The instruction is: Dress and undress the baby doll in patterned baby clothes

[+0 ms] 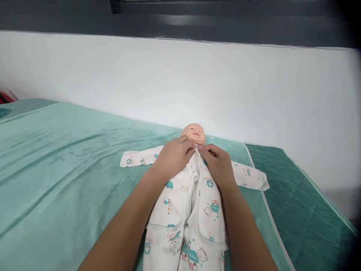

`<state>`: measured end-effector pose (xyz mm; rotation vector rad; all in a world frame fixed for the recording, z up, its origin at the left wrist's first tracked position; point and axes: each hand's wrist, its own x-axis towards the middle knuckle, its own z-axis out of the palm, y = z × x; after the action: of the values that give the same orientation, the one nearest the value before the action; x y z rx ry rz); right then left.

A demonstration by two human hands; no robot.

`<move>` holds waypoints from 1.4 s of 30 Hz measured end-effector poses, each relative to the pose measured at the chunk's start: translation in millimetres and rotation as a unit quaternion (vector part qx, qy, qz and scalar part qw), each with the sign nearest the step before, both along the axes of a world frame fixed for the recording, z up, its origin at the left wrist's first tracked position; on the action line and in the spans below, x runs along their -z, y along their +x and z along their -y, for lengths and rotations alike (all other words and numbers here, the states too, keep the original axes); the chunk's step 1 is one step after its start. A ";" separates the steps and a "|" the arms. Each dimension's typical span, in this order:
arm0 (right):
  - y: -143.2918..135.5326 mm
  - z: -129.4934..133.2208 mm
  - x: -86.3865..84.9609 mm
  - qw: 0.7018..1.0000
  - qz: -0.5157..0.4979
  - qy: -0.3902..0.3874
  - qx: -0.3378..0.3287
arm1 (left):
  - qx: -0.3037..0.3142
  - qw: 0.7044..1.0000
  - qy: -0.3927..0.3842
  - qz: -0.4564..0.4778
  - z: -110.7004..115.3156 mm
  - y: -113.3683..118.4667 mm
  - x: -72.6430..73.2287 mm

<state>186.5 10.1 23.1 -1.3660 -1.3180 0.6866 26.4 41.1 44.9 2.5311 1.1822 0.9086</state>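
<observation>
A baby doll (194, 132) lies on its back with its head toward the wall. It wears a white printed baby jacket (169, 207) over matching trousers (194, 256). My left hand (175, 155) pinches the jacket's left front edge just below the doll's chin. Opposite it, my right hand (218, 162) grips the other front edge at the collar, fingertips close to those of the left. Below the hands the two front edges lie apart, and buttons (184, 189) show along the left one. Both sleeves stretch out sideways. My fingers hide the topmost fastening.
A light green blanket (70, 158) with wrinkles covers the bed. At the right, a darker green quilted cover (304, 210) shows beyond its edge. Behind the doll's head rises a white wall (180, 82), with a dark ledge (180, 26) above. Something red (5, 98) is at the far left.
</observation>
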 end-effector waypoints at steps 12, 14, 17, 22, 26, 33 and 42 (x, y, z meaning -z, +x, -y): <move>2.2 -0.7 -0.6 1.000 -0.011 0.003 -0.015 | 0.035 0.993 -0.073 0.090 -5.5 -7.6 -0.1; 2.3 -0.7 -1.5 1.000 -0.008 0.005 -0.013 | 0.046 0.989 -0.101 0.097 -5.6 -10.4 -2.2; 1.7 -0.5 -1.9 1.000 -0.005 0.004 -0.006 | 0.048 0.987 -0.116 0.104 -4.2 -10.3 -4.7; 0.5 -0.4 0.1 1.000 0.000 0.010 0.001 | -0.001 0.987 -0.110 0.118 -1.3 -3.5 -4.9; 0.2 -0.7 -0.4 1.000 0.004 0.012 0.004 | 0.018 0.984 -0.123 0.126 -2.5 -2.8 -2.4; -0.4 -0.4 -0.4 1.000 0.009 0.016 0.019 | -0.003 0.984 -0.112 0.139 -6.8 -4.1 2.8; -1.7 0.2 -1.0 0.999 0.030 0.025 0.016 | 0.005 0.983 -0.099 0.155 -6.7 -4.0 2.1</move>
<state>184.9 9.9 24.1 -1.3740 -1.3484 0.5922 22.4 47.8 42.8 2.1434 1.1013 1.0783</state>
